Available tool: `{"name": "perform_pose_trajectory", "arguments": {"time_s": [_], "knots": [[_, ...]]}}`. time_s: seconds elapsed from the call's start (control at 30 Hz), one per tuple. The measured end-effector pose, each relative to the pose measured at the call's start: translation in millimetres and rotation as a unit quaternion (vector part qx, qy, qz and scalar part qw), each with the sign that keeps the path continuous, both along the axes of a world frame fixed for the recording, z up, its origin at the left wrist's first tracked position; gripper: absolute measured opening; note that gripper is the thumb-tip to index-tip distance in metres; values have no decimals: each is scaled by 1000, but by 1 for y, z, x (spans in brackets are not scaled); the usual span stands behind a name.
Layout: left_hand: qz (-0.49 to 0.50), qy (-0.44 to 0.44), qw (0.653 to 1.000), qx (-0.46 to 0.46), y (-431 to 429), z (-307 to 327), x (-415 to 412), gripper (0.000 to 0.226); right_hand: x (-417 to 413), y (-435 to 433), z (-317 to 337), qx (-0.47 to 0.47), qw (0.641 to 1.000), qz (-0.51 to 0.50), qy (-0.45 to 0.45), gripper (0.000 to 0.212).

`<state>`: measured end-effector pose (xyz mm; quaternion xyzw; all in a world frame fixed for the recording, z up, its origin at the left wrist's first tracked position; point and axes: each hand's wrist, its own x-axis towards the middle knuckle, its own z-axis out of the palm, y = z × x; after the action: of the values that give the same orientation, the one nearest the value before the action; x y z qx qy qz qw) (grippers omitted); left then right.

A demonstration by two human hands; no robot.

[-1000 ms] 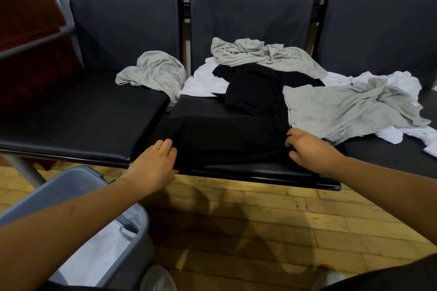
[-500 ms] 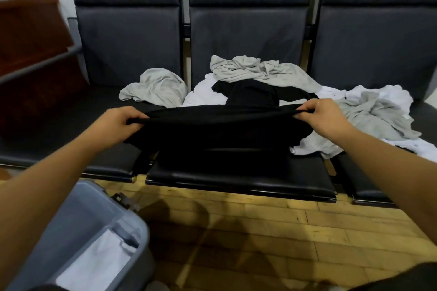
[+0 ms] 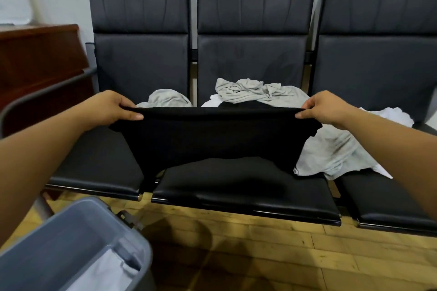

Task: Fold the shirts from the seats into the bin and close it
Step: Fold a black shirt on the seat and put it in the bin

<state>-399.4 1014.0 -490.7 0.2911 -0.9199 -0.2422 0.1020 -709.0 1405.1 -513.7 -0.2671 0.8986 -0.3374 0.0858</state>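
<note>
A black shirt (image 3: 212, 134) hangs stretched in the air above the middle seat (image 3: 248, 191). My left hand (image 3: 111, 106) pinches its left top corner and my right hand (image 3: 324, 106) pinches its right top corner. Behind it on the seats lie a grey shirt (image 3: 250, 91), another grey shirt (image 3: 168, 98) on the left seat, a third grey one (image 3: 331, 151) on the right, and white shirts (image 3: 392, 116). The grey bin (image 3: 78, 227) stands open on the floor at the lower left, with a white garment (image 3: 106, 271) inside.
Three black padded seats with backrests (image 3: 255, 30) stand in a row against the wall. A metal armrest (image 3: 47, 90) and a dark wooden cabinet (image 3: 40, 59) are at the left. The floor is light wood (image 3: 260, 255).
Both hands have lifted the black shirt off the middle seat and hold it higher, stretched between them. The view has tilted up.
</note>
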Motion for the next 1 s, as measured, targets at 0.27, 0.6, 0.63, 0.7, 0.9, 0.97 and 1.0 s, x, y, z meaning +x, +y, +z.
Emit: {"name": "perform_pose_trajectory", "arguments": {"time_s": [0.27, 0.6, 0.63, 0.7, 0.9, 0.97, 1.0], "knots": [[21, 104, 984, -142, -3, -26, -33, 31, -7, -31, -17, -58, 975, -36, 210, 30], [-206, -192, 955, -93, 34, -153, 21, 23, 31, 12, -127, 344, 910, 188, 137, 21], [-195, -187, 962, -46, 39, -153, 22, 12, 36, 10, -124, 361, 903, 204, 110, 21], [-137, -156, 978, 16, 45, -151, 17, 25, 44, -1, -117, 362, 903, 211, 95, 19], [109, -121, 980, 113, 50, -161, -15, 61, 82, -56, -132, 191, 960, 130, 160, 50], [148, -102, 966, 187, 58, -172, -23, 68, 101, -67, -146, 193, 963, 134, 129, 83], [153, -104, 961, 205, 62, -177, -24, 66, 108, -68, -153, 215, 959, 144, 118, 97]]}}
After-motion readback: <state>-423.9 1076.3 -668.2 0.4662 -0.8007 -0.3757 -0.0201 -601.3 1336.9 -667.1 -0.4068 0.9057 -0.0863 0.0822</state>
